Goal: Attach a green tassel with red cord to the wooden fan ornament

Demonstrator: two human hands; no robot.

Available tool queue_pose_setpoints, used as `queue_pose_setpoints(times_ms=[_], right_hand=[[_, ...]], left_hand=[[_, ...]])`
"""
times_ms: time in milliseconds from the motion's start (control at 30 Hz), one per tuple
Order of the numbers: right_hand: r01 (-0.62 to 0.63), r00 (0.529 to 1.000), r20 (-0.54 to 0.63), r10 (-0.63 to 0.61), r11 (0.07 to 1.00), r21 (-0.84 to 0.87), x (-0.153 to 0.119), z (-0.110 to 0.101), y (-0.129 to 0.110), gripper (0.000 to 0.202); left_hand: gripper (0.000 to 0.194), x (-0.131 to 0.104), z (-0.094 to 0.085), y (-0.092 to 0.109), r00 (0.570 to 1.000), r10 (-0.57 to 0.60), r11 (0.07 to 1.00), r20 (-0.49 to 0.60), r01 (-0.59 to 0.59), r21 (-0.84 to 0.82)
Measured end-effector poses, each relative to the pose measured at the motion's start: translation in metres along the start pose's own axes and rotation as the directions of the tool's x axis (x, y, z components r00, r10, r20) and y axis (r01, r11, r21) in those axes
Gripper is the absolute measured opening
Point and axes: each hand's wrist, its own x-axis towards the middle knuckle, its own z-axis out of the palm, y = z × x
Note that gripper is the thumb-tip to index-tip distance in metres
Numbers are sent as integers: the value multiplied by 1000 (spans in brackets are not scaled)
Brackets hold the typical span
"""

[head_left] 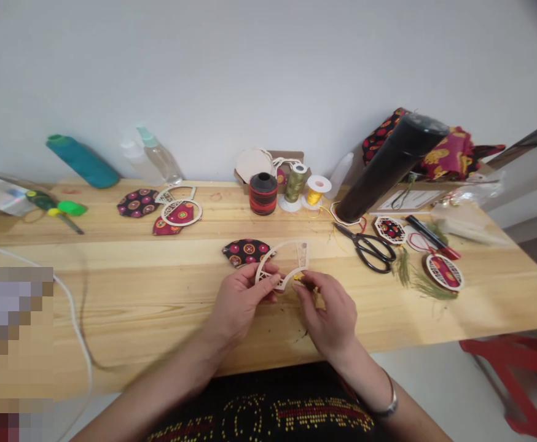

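Observation:
My left hand point(245, 298) pinches a pale, fan-shaped wooden frame point(268, 261) with cut-out lattice at its ends, held just above the table. Close to the frame's lower right edge, my right hand point(328, 310) has its thumb and fingers pressed together on a small yellow thread point(298, 278). Whether that thread is fastened to the frame I cannot tell. Behind my left hand lies a fan-shaped piece of black patterned fabric point(245, 250) with red and orange round motifs, partly covered by the frame. Dark thread scraps point(301, 335) lie below my hands.
Black scissors point(372, 248) lie to the right, near finished-looking octagonal point(389, 231) and oval ornaments point(444, 272). Thread spools point(295, 184) and a tall black tube point(388, 172) stand behind. Leftward are more wooden frames point(182, 212), a screwdriver point(68, 221) and a white cable point(72, 307).

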Motion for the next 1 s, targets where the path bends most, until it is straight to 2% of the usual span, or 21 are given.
queue_pose_setpoints(times_ms=[67,133,267,367,467,533,600,667,733,833,933,1000], right_hand=[[188,979,-56,-198,970,-155,0,2,2,11],[280,948,-85,-306,932,-232,1,4,3,7],[300,942,-80,-326,925,-233,1,5,3,3],[211,974,-55,-219,970,-119,1,3,1,5],[11,999,49,-15,997,81,2,-3,-2,10],[-163,980,150,131,960,228,3,-6,-3,16],[-342,931,255,263,872,349,4,-7,-3,21],[-465,881,307,360,782,416,4,-7,-2,22],[-499,866,275,417,747,439,4,-5,-1,21],[-488,873,225,433,760,430,4,-4,-3,17],[-503,864,230,448,753,424,5,-3,-5,13],[-543,839,253,481,715,442,6,-4,-7,12]], left_hand=[[20,0,0,-1,1000,2,1000,-4,-2,-1],[20,0,-1,-2,1000,3,1000,6,-3,-1],[20,0,-2,-4,1000,-4,1000,17,4,4],[20,1,-2,-4,1000,-2,1000,13,2,-2],[20,1,-3,-3,1000,5,1000,6,-5,-2],[20,1,-2,-3,1000,11,1000,1,-11,7],[21,1,-2,-2,1000,20,1000,-1,-20,17],[21,0,-1,-2,1000,20,1000,1,-20,18],[20,0,-1,-2,1000,22,1000,9,-22,19],[17,1,-1,-3,998,46,998,36,-47,38],[16,1,-2,-4,996,56,997,63,-59,40],[15,0,-3,-3,994,49,999,100,-49,-7]])
